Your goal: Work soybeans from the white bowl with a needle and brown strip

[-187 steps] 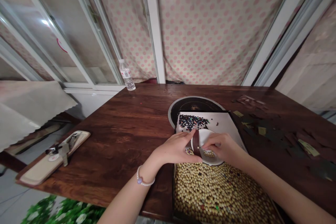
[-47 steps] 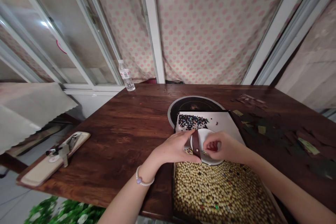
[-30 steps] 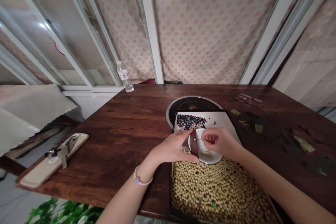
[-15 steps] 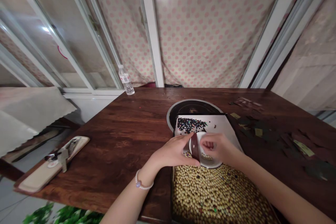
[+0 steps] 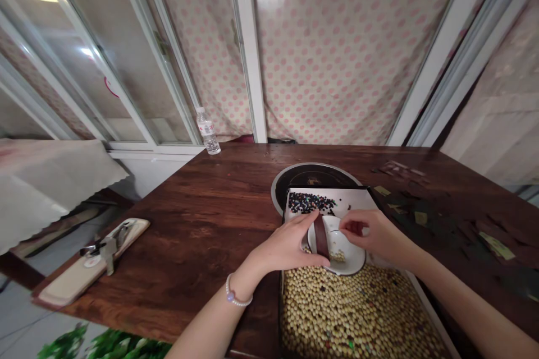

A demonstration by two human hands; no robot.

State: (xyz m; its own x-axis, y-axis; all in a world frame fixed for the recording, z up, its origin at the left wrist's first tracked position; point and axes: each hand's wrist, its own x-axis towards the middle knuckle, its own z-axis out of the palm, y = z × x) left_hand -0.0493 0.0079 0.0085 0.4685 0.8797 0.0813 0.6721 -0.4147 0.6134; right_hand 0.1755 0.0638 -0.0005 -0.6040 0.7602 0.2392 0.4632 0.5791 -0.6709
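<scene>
My left hand (image 5: 290, 244) curves around a brown strip (image 5: 321, 236) at the left side of a white bowl (image 5: 351, 258), thumb at its top end and fingers at its lower end. A few pale beads (image 5: 337, 256) lie in the bowl. Over the bowl's right rim, my right hand (image 5: 370, 231) is closed in a pinch; a thin dark line shows at its fingertips, too fine to name. The bowl rests in a shallow tray (image 5: 362, 197) with a dark rim. Many yellowish round beads (image 5: 345, 308) fill the tray's near part, and dark beads (image 5: 309, 202) lie at its far left.
A round black plate (image 5: 282, 185) lies behind the tray on the wooden table (image 5: 202, 202). Dark scraps and yellowish labels (image 5: 497, 245) are scattered at the right. A water bottle (image 5: 209, 133) stands at the back left. A pale board (image 5: 63, 287) with a metal tool lies at the left edge.
My right hand has drawn back from inside the bowl toward its right rim, uncovering more of the inside. The left hand keeps its hold. The camera view has shifted slightly.
</scene>
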